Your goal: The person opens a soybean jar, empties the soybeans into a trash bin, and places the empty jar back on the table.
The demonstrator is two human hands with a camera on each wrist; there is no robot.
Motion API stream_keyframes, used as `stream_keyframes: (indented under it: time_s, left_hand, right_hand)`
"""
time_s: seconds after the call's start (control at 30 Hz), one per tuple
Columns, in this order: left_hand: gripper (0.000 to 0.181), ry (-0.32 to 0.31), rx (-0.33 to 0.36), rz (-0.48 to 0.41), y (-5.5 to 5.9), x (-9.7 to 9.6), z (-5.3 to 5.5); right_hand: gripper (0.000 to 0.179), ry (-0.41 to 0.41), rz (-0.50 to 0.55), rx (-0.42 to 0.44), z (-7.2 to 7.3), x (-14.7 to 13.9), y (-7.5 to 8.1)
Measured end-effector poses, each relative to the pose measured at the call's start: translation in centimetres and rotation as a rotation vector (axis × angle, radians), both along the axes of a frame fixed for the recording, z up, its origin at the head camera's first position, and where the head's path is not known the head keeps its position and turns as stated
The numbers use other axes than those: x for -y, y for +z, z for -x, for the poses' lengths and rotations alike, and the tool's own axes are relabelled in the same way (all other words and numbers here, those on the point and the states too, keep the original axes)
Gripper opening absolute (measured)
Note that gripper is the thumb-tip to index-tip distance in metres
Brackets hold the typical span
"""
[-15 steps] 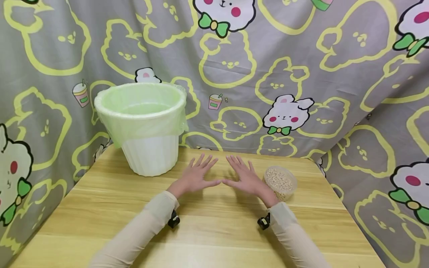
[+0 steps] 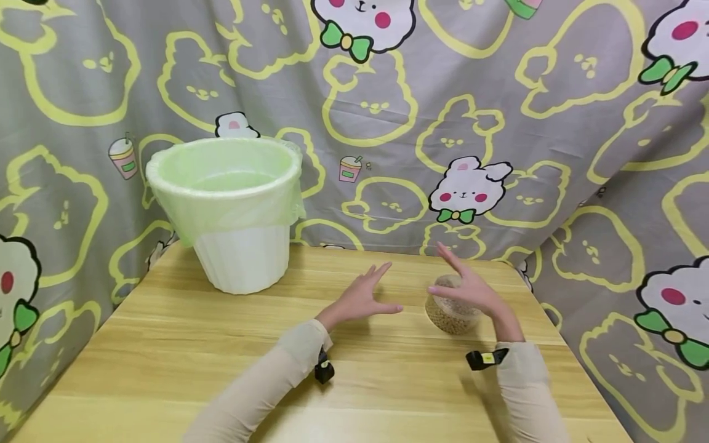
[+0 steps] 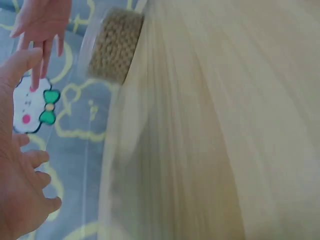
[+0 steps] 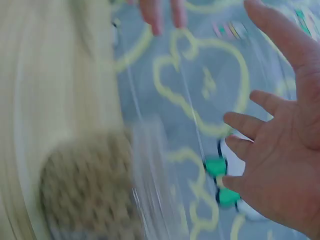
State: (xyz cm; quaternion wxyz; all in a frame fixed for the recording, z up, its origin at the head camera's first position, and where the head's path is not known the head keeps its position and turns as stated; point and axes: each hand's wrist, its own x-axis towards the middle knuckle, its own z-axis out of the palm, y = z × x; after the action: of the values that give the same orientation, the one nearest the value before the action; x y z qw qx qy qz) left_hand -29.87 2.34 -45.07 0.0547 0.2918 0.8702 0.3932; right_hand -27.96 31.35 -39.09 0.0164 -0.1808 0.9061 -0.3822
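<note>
A clear plastic tub (image 2: 450, 319), partly filled with small, pale, bean-like grains, stands upright on the right half of the table. My right hand (image 2: 472, 290) hovers above it with thumb and fingers spread, hiding part of its rim. In the right wrist view a gap shows between the tub (image 4: 95, 185) and the right hand (image 4: 285, 135). To the tub's left, my left hand (image 2: 360, 298) is held over the table, apart from the tub, its thumb stretched toward it. Nothing is in the left palm (image 3: 22, 185).
At the back left stands a white ribbed bin (image 2: 246, 261) lined with a pale green bag (image 2: 232, 212). The wood-grain table (image 2: 388, 387) ends at a grey patterned curtain (image 2: 382, 203) behind and at the sides. Each wrist carries a small black camera (image 2: 324, 368).
Both hands have moved right. The right hand has gone from left of the tub to above it, and the left hand has come closer to the tub. The head view has shifted slightly.
</note>
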Motion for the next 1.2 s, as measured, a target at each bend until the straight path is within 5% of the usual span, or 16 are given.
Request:
stream_keyframes:
  time_s: [0.27, 0.43, 0.63, 0.8, 0.97, 1.2]
  left_hand:
    - [0.111, -0.038, 0.193, -0.254, -0.8, -4.9, 0.0]
    - [0.114, -0.034, 0.235, -0.284, -1.6, -7.4, -0.3]
    - [0.116, -0.042, 0.260, -0.293, -3.2, -9.7, -0.1]
    - [0.112, -0.078, 0.251, -0.323, -4.1, -11.1, 0.2]
    - [0.104, -0.125, 0.173, -0.363, -4.4, -12.2, 0.5]
    - [0.098, -0.093, 0.154, -0.462, -4.8, -12.4, 0.7]
  right_hand:
    - [0.108, 0.087, 0.192, 0.142, -0.2, -7.6, -1.9]
    - [0.116, 0.175, 0.241, 0.271, -0.1, -10.3, -4.0]
    - [0.115, 0.169, 0.232, 0.347, 0.3, -11.1, -6.3]
    - [0.111, 0.173, 0.242, 0.333, 0.8, -11.2, -7.3]
    - [0.107, 0.148, 0.261, 0.291, 0.7, -11.4, -7.7]
    - [0.101, 0.137, 0.288, 0.186, 1.0, -10.6, -8.1]
